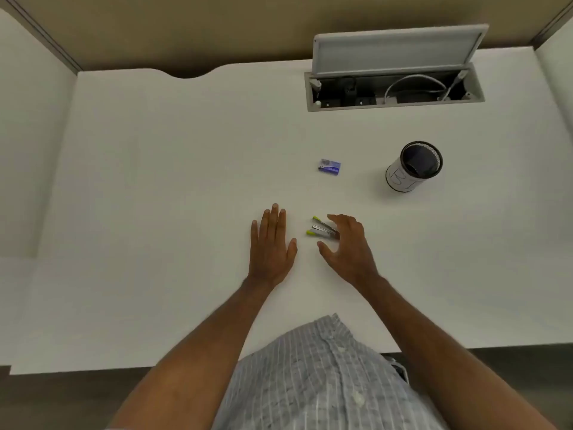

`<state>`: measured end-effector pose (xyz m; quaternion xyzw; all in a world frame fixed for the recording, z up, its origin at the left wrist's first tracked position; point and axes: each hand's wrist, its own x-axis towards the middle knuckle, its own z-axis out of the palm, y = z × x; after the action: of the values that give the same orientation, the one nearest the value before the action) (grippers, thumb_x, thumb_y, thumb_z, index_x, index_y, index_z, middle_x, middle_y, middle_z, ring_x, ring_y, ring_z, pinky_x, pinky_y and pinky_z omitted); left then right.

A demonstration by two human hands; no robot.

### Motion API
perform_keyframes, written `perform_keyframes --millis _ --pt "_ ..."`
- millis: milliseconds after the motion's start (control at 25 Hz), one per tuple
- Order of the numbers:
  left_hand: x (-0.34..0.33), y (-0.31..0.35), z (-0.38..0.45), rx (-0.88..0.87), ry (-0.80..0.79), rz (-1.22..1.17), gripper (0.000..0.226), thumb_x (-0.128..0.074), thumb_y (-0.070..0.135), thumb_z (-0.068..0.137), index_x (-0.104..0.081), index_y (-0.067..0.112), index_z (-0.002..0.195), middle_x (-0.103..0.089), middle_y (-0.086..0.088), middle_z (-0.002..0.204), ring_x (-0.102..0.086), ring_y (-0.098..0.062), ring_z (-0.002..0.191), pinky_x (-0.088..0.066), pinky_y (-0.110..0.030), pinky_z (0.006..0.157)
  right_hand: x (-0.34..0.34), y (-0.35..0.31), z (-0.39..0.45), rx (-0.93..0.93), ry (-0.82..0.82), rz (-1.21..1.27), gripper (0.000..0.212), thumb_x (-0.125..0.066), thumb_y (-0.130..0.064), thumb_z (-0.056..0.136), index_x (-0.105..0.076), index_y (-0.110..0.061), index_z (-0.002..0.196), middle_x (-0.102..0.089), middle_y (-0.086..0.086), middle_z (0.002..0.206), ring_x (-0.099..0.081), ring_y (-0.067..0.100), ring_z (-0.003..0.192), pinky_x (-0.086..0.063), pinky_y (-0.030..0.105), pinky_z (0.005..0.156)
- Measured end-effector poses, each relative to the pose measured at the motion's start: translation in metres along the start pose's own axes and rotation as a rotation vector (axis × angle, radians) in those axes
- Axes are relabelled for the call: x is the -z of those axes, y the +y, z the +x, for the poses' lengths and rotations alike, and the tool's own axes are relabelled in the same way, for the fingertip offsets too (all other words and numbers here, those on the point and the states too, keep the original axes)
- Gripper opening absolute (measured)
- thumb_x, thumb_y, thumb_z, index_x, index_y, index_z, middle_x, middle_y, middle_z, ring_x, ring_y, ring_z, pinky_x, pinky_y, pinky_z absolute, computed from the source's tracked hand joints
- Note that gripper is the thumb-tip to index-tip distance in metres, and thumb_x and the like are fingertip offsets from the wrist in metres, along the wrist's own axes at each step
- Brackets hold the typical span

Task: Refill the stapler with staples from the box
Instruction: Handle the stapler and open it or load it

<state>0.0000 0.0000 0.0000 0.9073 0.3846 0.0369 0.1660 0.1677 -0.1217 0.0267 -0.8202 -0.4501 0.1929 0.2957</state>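
A small stapler (322, 228) with yellow-green tips lies on the white desk (155, 212), its top swung apart from its base so the metal channel shows. My right hand (347, 246) hovers over its rear end, fingers spread and curved, thumb apart; whether it touches the stapler I cannot tell. Just left of the stapler, my left hand (273, 243) rests flat on the desk, fingers together, holding nothing. The small blue staple box (329, 166) lies farther back, apart from both hands.
A cylindrical pen cup (414, 167) with a dark mesh rim and a white paper label stands at the right. Behind it, a cable hatch (393, 88) in the desk stands with its lid raised, cables inside. White partitions flank the desk.
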Motion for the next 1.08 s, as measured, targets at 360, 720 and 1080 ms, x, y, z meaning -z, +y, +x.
perform_keyframes --millis 360,720,1080 --pt "-0.010 -0.006 0.004 0.017 -0.008 0.086 0.065 -0.039 0.039 0.102 -0.025 0.009 0.158 -0.021 -0.012 0.168 -0.019 -0.028 0.156 -0.015 -0.056 0.125 -0.015 0.008 0.008 -0.003 0.055 -0.205 0.042 -0.072 -0.035 0.091 -0.063 -0.016 0.128 -0.060 0.005 0.115 -0.052 0.024 0.097 -0.047 0.037 0.083" --pt "-0.013 -0.007 0.005 0.028 0.011 0.070 0.067 -0.037 0.041 0.101 -0.021 0.011 0.159 -0.018 -0.011 0.169 -0.015 -0.028 0.156 -0.013 -0.056 0.125 0.009 -0.029 0.025 -0.459 -0.004 0.575 0.023 -0.060 -0.030 0.101 -0.062 -0.019 0.121 -0.068 -0.003 0.111 -0.065 0.013 0.099 -0.051 0.029 0.087" --pt "-0.010 -0.004 0.005 0.047 -0.003 0.071 0.066 -0.035 0.042 0.101 -0.022 0.012 0.159 -0.020 -0.010 0.168 -0.018 -0.029 0.156 -0.014 -0.056 0.125 0.104 -0.114 0.017 -0.339 -0.249 1.678 0.073 -0.029 -0.064 0.098 -0.049 -0.011 0.145 -0.052 0.004 0.088 -0.044 0.015 0.067 -0.036 0.029 0.063"
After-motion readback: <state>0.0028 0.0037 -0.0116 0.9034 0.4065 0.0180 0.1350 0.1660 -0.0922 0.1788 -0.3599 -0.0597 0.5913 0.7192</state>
